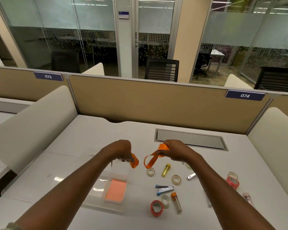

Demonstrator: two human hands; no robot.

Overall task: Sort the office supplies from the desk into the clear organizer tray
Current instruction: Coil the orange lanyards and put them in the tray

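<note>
We read 073 (48, 76) and 074 (244, 95) on the partition (148, 100) behind the white bench (90, 133) — above it our left hand (121, 151) and right hand (176, 150) both clutch an orange strap (150, 161).

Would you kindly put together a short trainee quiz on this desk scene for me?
1. True or false: the salmon sticky-note pad already lies inside the clear plastic organizer tray.
2. What do the left hand and the right hand each grip? A) a gold cylinder B) an orange fabric strap C) a red tape roll
3. Fill in: the blue-and-silver stapler lies on the white desk, to the person's ____ of the tray.

Key: 1 true; 2 B; 3 right.
</note>
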